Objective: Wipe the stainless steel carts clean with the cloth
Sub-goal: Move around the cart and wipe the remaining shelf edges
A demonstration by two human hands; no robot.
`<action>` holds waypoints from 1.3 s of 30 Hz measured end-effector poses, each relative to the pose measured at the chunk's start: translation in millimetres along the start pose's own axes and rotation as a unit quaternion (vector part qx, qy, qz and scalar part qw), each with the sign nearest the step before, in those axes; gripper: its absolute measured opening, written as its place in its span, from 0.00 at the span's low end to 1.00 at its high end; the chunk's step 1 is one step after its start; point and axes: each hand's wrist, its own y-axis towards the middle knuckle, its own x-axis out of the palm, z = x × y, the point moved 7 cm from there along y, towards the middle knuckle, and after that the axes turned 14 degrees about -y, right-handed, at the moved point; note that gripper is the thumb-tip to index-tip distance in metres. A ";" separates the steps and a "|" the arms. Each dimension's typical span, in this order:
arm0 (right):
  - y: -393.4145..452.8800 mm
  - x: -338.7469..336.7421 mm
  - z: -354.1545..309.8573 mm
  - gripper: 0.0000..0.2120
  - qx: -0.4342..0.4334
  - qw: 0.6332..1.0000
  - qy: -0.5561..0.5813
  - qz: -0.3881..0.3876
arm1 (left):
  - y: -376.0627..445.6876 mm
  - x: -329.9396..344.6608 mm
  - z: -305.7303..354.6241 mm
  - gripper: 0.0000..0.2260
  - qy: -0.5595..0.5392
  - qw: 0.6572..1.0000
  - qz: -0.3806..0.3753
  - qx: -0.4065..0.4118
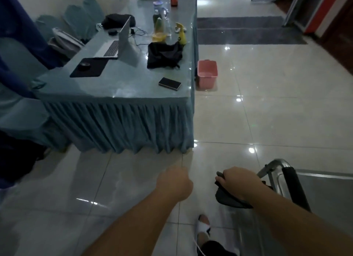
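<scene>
Closest to us, our right hand (234,181) grips a floppy dark cloth (228,197) just beside the shiny steel cart (321,190) and its padded black handle (293,187). Our left hand (174,181) is a loose fist, holding nothing, over glossy tile. Further off, a pink plastic bin (207,74) sits on the floor by the far end of the pleated blue table (118,112).

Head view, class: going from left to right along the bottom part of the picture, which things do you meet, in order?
Left hand with curled fingers holding nothing → right hand gripping the dark cloth → steel cart with its black handle at the far right.
</scene>
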 end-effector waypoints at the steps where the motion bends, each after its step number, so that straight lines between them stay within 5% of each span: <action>1: 13.3 1.4 7.5 0.22 -0.014 1.000 -0.015 0.001 | 13.1 -5.4 7.3 0.18 0.005 1.000 -0.002 0.009; 12: 174.1 -88.9 142.1 0.24 -0.003 0.998 0.040 0.044 | 196.3 -95.1 130.4 0.14 0.090 0.994 0.047 0.045; 19: 233.5 -117.4 274.1 0.21 0.017 0.998 0.013 0.053 | 308.2 -124.8 227.5 0.14 0.102 0.992 0.001 0.068; 30: 301.4 -82.8 482.0 0.23 0.205 0.974 0.100 -0.003 | 510.4 -130.9 407.0 0.20 0.216 0.951 -0.078 0.205; 34: 312.2 -68.8 545.9 0.19 0.306 0.934 0.182 -0.033 | 576.9 -133.4 497.9 0.19 0.273 0.909 -0.096 0.299; 39: 301.3 -33.5 593.0 0.23 0.420 0.839 0.339 -0.067 | 619.0 -105.9 596.8 0.17 0.319 0.854 -0.151 0.382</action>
